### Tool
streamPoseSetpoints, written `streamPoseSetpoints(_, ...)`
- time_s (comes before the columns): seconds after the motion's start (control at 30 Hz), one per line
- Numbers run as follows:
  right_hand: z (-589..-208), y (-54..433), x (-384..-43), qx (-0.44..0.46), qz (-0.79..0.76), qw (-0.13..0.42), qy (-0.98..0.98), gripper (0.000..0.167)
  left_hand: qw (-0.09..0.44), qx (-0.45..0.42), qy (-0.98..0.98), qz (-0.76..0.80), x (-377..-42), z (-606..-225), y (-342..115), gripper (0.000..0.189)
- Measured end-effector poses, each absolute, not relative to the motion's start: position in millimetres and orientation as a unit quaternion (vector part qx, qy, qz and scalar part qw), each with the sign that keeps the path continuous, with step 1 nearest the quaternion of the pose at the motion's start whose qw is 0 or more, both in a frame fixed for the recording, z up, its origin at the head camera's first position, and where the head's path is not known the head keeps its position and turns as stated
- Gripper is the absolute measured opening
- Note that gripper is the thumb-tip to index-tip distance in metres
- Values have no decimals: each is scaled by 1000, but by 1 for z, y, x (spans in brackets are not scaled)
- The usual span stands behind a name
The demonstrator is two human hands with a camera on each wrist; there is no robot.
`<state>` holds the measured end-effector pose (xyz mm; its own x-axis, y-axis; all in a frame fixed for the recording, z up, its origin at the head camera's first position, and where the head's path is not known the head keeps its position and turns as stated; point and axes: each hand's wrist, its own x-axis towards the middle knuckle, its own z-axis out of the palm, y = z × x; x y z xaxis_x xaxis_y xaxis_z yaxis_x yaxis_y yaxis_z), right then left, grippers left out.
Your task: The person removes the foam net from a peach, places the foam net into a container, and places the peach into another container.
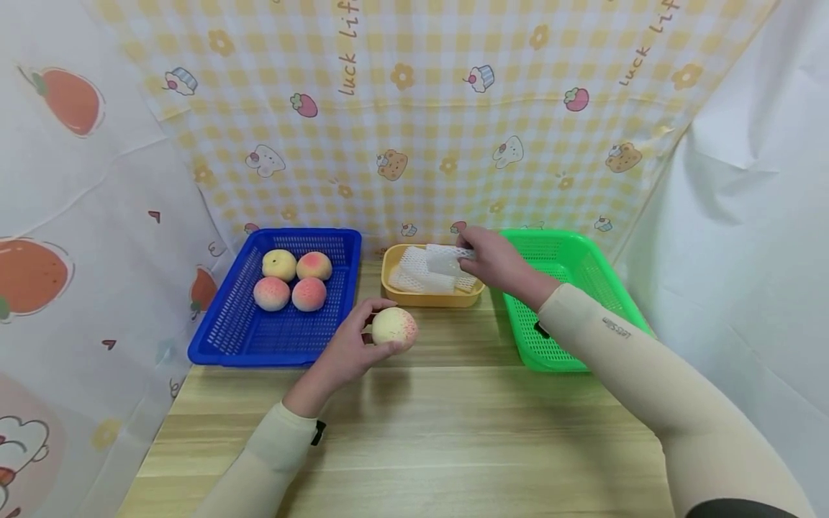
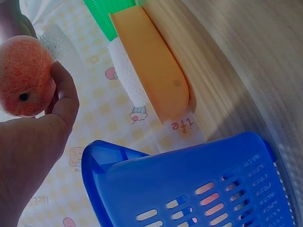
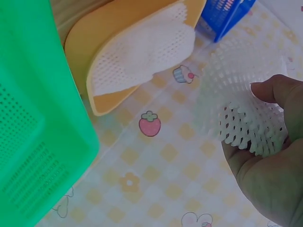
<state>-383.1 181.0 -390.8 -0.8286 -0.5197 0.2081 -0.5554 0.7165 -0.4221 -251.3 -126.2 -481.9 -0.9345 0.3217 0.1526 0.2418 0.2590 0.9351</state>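
Note:
A pale yellow peach with a red-speckled side is held by my left hand above the table, with thumb and fingers curled round it. In the left wrist view the same peach shows a small dark spot on its reddish side. My right hand pinches a white foam net sleeve over the yellow tray. The right wrist view shows that sleeve partly opened, the thumb on its edge. More white nets lie in the tray. Peach and held sleeve are apart.
On the left stands a blue basket with several peaches toward its back. A green basket stands on the right, partly hidden by my right arm. Patterned cloth hangs behind the wooden table.

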Motion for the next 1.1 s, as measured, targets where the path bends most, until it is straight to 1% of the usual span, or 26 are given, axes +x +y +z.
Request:
streamPoseSetpoints(0.2,-391,176,-397,288,218,39,-932,13,35,179,792,583,-251,-482,-127,67)
streamPoseSetpoints(0.33,-394,173,-405,281,206,47,-936,14,34,180,790,585,-251,-483,-128,68)
streamPoseSetpoints(0.47,-400,170,-415,280,186,58,-940,11,34,179,791,584,-251,-483,-127,69)
streamPoseSetpoints(0.67,-408,164,-435,291,121,112,-943,11,35,175,791,585,-250,-481,-126,68)
streamPoseSetpoints(0.73,-411,161,-441,289,92,121,-945,12,35,173,790,587,-251,-481,-127,67)
streamPoseSetpoints(1.0,-430,147,-456,302,9,110,-947,13,37,172,789,589,-251,-480,-129,69)
streamPoseSetpoints(1.1,-441,145,-458,317,-8,87,-944,12,38,172,789,588,-250,-478,-129,69)
